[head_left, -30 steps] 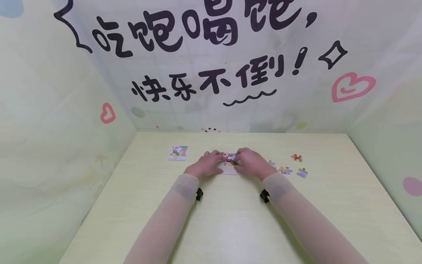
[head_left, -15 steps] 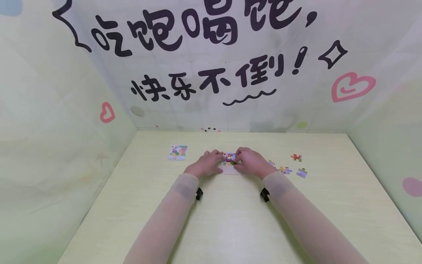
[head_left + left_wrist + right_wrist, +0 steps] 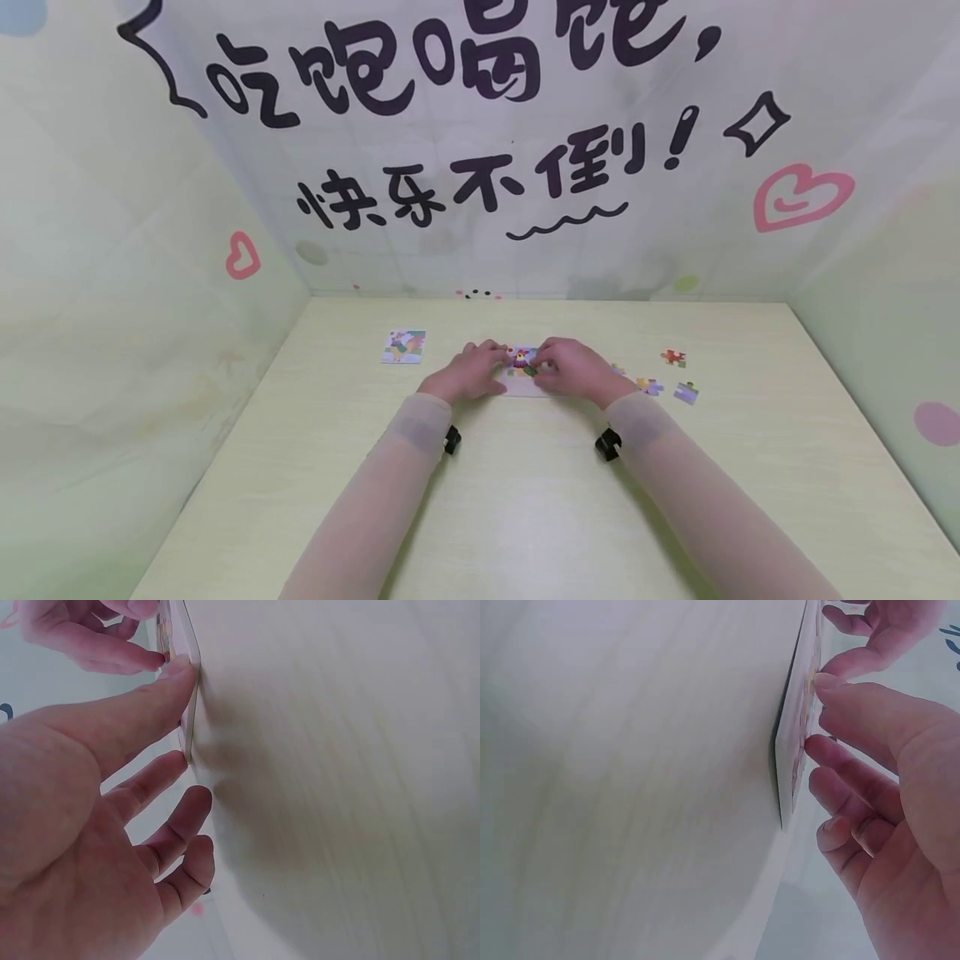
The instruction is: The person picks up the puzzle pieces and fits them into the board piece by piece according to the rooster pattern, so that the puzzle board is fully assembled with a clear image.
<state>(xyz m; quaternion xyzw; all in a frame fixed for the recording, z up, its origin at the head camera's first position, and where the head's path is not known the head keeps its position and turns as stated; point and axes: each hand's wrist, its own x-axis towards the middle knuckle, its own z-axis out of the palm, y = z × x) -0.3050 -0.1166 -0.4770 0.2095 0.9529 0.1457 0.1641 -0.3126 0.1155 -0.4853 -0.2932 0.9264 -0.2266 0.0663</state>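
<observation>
A small jigsaw puzzle board (image 3: 517, 387) lies flat at the table's middle, showing a colourful rooster picture (image 3: 521, 358) across its upper part and a pale lower strip. My left hand (image 3: 474, 372) holds the board's left side; in the left wrist view its thumb rests over the near edge (image 3: 190, 712) and the index fingertip meets the corner, the other fingers loosely bent. Over the right part, my right hand (image 3: 576, 372) has thumb and index fingertips at a greenish puzzle piece (image 3: 530, 370), partly covered by the fingers. In the right wrist view these fingertips touch the board's face.
Several loose puzzle pieces lie right of the board, among them a reddish piece (image 3: 673, 357), a lilac piece (image 3: 686, 392) and a yellow-purple piece (image 3: 649, 386). Further left is a square picture card (image 3: 403, 347). Printed cloth walls (image 3: 480, 267) stand behind and beside the table.
My right hand and wrist have shifted slightly to the right, uncovering a bit more of the greenish piece. The left hand keeps its place on the board.
</observation>
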